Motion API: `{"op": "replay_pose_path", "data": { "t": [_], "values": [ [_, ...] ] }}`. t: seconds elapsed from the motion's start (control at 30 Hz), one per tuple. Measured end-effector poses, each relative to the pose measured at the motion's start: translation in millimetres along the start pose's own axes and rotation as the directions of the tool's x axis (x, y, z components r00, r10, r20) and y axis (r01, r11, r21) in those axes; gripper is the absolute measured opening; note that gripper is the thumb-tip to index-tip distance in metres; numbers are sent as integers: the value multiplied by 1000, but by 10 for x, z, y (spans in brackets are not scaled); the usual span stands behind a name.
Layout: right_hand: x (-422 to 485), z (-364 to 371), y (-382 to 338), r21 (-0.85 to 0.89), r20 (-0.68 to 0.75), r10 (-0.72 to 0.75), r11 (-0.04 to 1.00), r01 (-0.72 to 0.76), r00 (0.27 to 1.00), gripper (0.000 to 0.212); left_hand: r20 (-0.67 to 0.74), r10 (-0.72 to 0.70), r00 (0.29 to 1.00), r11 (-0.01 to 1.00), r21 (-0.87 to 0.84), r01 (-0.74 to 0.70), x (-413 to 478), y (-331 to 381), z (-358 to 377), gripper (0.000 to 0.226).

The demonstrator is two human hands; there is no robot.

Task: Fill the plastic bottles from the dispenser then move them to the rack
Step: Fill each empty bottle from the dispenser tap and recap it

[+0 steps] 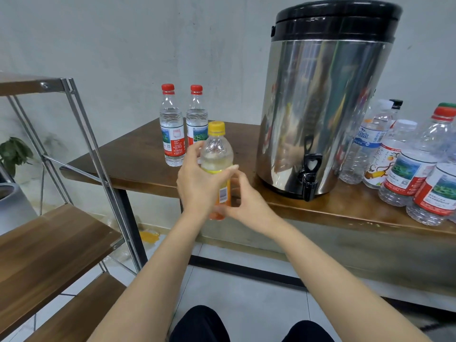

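A plastic bottle (217, 154) with a yellow cap and an orange label is held upright in front of the table edge. My left hand (197, 183) grips its middle from the left. My right hand (246, 198) holds its lower part from the right. The steel dispenser (320, 99) with a black lid stands on the wooden table (138, 154), its black tap (309, 178) to the right of the bottle. Two capped red-label bottles (172, 127) (196, 114) stand behind my hands. The rack (49, 248) with wooden shelves is at the left.
Several plastic bottles (404, 169) crowd the table to the right of the dispenser. A potted plant (14, 154) and a grey bin (12, 208) sit behind the rack. My knees (199, 324) show at the bottom over a tiled floor.
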State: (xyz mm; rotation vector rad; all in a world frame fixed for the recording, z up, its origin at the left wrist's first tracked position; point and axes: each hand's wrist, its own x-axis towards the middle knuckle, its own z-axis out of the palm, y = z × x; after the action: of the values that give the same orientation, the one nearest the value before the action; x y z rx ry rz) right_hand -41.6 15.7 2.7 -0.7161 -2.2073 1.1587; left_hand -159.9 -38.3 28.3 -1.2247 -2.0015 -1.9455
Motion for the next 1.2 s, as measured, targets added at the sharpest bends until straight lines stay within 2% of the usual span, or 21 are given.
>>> {"op": "replay_pose_path", "data": {
  "t": [0.1, 0.23, 0.33, 0.43, 0.57, 0.83, 1.2],
  "values": [
    [229, 148, -11, 37, -192, 19, 999, -12, 981, 89, 3, 45, 999, 999, 2, -45, 157, 68, 142, 76],
    [555, 87, 0, -19, -344, 28, 999, -37, 939, 60, 120, 118, 986, 993, -18, -117, 336, -115, 284, 89],
    [781, -38, 14, -21, -422, 33, 999, -46, 906, 69, 95, 114, 989, 978, 164, -129, 456, -469, 281, 79],
    [985, -106, 78, -47, -432, 57, 995, -86, 900, 71, 2, 18, 1000, 927, 375, -18, 536, -814, 247, 71],
    [1174, -83, 209, -105, -434, 98, 982, -158, 895, 74, 20, -35, 999, 848, 529, 19, 723, -1020, 288, 73],
    [1600, 50, 417, -91, -432, 85, 986, -137, 898, 80, -2, -56, 998, 811, 583, 47, 941, -1427, 341, 81],
    [2123, 148, 512, -102, -426, 98, 983, -155, 899, 84, -42, -44, 998, 826, 561, 60, 973, -1470, 359, 79]
  ]
}}
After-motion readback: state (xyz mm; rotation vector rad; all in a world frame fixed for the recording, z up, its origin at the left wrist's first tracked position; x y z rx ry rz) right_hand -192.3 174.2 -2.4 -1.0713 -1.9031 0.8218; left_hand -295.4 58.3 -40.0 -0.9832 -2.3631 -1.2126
